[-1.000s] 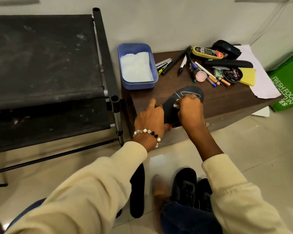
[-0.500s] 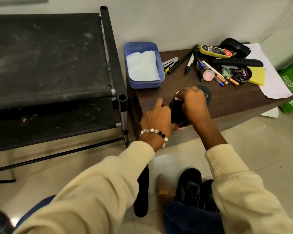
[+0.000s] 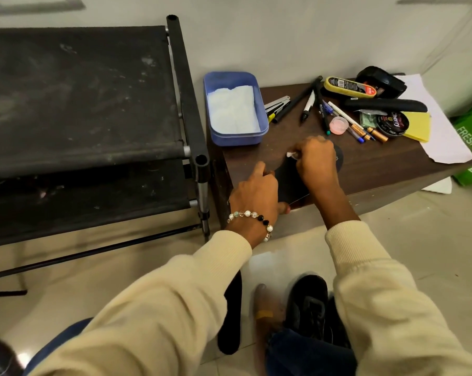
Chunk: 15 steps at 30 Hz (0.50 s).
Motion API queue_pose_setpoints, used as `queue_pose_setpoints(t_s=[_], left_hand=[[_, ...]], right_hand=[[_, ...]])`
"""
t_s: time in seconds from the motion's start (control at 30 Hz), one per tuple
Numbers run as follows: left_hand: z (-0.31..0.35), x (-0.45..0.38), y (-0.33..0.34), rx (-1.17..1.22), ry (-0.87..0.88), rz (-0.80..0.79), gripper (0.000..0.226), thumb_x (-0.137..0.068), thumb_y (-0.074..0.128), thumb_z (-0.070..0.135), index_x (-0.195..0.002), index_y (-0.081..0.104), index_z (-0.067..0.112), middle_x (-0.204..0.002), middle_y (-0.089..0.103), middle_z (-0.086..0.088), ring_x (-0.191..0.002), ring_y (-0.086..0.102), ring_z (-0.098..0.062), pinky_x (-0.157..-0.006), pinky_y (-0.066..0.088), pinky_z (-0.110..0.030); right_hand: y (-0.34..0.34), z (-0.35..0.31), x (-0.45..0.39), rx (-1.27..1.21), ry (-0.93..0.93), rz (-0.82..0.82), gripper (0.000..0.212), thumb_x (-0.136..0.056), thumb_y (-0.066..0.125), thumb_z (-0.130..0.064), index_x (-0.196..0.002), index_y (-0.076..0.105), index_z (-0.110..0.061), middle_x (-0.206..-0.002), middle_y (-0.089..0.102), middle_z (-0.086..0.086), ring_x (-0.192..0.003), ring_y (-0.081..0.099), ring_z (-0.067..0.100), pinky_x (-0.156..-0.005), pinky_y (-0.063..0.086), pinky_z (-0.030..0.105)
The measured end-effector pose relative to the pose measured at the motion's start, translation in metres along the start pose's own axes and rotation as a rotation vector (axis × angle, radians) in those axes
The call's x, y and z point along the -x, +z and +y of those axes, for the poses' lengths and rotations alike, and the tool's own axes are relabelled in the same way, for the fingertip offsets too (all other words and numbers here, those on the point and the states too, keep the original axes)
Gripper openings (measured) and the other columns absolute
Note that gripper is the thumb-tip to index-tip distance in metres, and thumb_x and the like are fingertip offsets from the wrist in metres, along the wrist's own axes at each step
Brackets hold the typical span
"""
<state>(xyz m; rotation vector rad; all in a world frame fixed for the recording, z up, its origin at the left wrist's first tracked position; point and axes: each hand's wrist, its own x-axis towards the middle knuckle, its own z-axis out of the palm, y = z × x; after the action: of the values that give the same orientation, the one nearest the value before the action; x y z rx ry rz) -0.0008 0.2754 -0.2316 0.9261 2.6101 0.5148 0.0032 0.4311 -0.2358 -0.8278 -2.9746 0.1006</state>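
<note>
"Insole (image 3: pixel 287 183) — the black one — where's it sitting in the head view?"
"Flat on the brown table (image 3: pixel 378 169), its near end poking over the front edge."
"And the hands?"
"Left hand (image 3: pixel 256 194) pinches that near end, thumb underneath. Right hand (image 3: pixel 316 161) is curled round a small white wad (image 3: pixel 292 155), pressing it onto the insole."
"Anything close by?"
"Blue tub (image 3: pixel 235 109) holding white cloth, just behind the hands — pens (image 3: pixel 308 105) and a polish tin (image 3: pixel 392 123) farther right."
</note>
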Motion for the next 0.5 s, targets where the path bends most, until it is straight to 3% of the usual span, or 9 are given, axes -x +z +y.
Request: queue_pose_setpoints(t_s=[0.13, 0.33, 0.5], left_hand=[[0.0, 0.0, -0.001, 0.004, -0.001, -0.006, 0.059, -0.078, 0.075, 0.044, -0.124, 0.055, 0.014, -0.13, 0.038, -0.002, -0.093, 0.058, -0.027, -0.074, 0.052, -0.037], [0.003, 0.001, -0.001, 0.02, -0.021, 0.006, 0.052, -0.079, 0.075, 0.042, -0.12, 0.057, 0.015, -0.13, 0.038, -0.002, -0.088, 0.058, -0.025, -0.075, 0.053, -0.037], [0.003, 0.002, -0.002, 0.003, -0.011, 0.01, 0.051, -0.08, 0.074, 0.041, -0.121, 0.057, 0.015, -0.128, 0.039, -0.002, -0.082, 0.053, -0.021, -0.071, 0.05, -0.032]], right_hand=[[-0.004, -0.006, -0.001, 0.021, 0.037, 0.019, 0.026, -0.092, 0.054, -0.007, -0.116, 0.064, -0.006, -0.114, 0.057, 0.018, -0.1, 0.057, 0.028, -0.084, 0.048, 0.034], [-0.008, -0.002, 0.037, 0.064, -0.007, -0.116, 0.04, -0.089, 0.056, -0.005, -0.126, 0.06, -0.019, -0.12, 0.059, 0.013, -0.111, 0.054, 0.026, -0.09, 0.046, 0.033], [-0.006, -0.005, 0.031, 0.021, 0.048, -0.036, 0.029, -0.093, 0.052, -0.007, -0.12, 0.063, -0.009, -0.122, 0.056, 0.017, -0.111, 0.053, 0.027, -0.091, 0.043, 0.031]])
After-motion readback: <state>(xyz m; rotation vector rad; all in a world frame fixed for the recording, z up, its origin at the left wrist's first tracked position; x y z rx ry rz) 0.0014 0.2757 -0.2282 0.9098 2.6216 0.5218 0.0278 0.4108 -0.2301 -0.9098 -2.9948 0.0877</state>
